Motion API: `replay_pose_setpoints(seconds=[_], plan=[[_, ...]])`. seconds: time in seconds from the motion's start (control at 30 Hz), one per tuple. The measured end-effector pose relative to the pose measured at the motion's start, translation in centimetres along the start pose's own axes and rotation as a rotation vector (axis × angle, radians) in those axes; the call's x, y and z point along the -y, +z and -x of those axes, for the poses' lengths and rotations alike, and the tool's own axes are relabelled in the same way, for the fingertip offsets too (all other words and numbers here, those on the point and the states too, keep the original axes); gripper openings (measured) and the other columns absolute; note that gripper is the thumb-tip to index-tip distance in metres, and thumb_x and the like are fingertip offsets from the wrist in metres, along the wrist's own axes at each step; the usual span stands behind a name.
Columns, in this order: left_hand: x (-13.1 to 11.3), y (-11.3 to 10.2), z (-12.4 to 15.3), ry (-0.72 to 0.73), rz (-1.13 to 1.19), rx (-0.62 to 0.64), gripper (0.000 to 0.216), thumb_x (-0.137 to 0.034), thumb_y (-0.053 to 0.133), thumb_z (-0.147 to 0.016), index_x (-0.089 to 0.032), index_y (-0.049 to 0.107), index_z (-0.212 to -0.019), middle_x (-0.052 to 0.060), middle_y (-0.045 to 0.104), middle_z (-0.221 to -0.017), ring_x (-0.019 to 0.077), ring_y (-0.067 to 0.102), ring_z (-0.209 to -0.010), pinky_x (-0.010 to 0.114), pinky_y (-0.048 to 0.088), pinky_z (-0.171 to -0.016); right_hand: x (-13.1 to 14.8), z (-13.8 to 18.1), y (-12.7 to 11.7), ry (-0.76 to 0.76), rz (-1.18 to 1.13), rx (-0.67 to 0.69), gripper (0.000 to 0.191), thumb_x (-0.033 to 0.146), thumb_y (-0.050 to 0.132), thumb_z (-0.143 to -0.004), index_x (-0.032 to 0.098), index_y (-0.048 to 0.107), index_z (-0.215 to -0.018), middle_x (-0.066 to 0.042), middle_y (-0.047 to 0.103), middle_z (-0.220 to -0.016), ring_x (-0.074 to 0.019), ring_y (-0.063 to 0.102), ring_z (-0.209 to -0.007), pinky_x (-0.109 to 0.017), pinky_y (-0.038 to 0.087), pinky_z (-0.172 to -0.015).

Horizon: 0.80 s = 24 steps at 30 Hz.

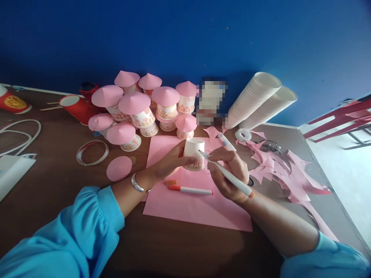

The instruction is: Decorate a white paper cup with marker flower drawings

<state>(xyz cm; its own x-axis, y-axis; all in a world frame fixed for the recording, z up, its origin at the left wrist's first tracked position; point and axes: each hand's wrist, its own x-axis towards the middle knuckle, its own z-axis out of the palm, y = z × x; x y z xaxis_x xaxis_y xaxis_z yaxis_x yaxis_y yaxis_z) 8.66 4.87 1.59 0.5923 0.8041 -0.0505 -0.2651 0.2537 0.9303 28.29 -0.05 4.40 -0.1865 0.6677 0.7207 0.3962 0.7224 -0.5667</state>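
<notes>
My left hand point(171, 159) grips a white paper cup point(194, 148), held upside down, with orange drawings around its lower part. In my right hand point(230, 170) is a white felt-tip pen point(232, 178) with an orange end, its tip close to the cup's side; whether it touches I cannot tell. Beneath both hands lies a pink paper sheet point(197, 212). On that sheet rest another marker point(195, 190) with a red-orange cap and a loose orange cap point(171, 182). A white marker point(227, 142) lies just behind my right hand.
Several decorated cups with pink cone roofs point(134, 103) stand at the back left. Two tall stacks of white cups point(255, 98) lean against the blue wall. Pink paper scraps point(292, 173) and scissors point(271, 146) lie right; a tape ring point(92, 153) and pink disc point(119, 168) lie left.
</notes>
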Motion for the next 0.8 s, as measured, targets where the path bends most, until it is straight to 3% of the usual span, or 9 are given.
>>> replay_pose_setpoints(seconds=[0.2,0.57,0.8], plan=[[1.0,-0.4,0.0,-0.030,-0.026,0.012,0.047,-0.040,0.092,-0.079,-0.020,0.063,-0.110,0.003,0.066,-0.096,0.0178,0.063,-0.090,0.029,0.051,-0.076,-1.0,0.0,0.3,-0.164,0.058,0.055,0.025,0.009,0.062,-0.093,0.027,0.061,-0.110,-0.002,0.069,-0.079,-0.0198,0.070,-0.065,-0.032,0.057,-0.049],[1.0,0.1,0.2,-0.025,-0.151,-0.041,0.061,-0.043,0.096,-0.072,-0.021,0.059,-0.114,0.003,0.062,-0.100,0.0182,0.058,-0.090,0.030,0.051,-0.076,-0.6,0.0,0.0,-0.199,0.093,0.077,0.030,0.008,0.066,-0.091,0.025,0.063,-0.116,-0.002,0.073,-0.081,-0.0193,0.072,-0.065,-0.029,0.057,-0.050],[1.4,-0.1,0.4,-0.001,-0.207,-0.034,0.058,-0.047,0.093,-0.077,-0.021,0.061,-0.117,0.004,0.064,-0.106,0.0180,0.059,-0.093,0.030,0.050,-0.078,-0.7,0.2,0.2,-0.211,0.138,0.084,0.026,0.009,0.065,-0.092,0.023,0.061,-0.114,-0.003,0.072,-0.081,-0.0180,0.072,-0.065,-0.027,0.056,-0.051]])
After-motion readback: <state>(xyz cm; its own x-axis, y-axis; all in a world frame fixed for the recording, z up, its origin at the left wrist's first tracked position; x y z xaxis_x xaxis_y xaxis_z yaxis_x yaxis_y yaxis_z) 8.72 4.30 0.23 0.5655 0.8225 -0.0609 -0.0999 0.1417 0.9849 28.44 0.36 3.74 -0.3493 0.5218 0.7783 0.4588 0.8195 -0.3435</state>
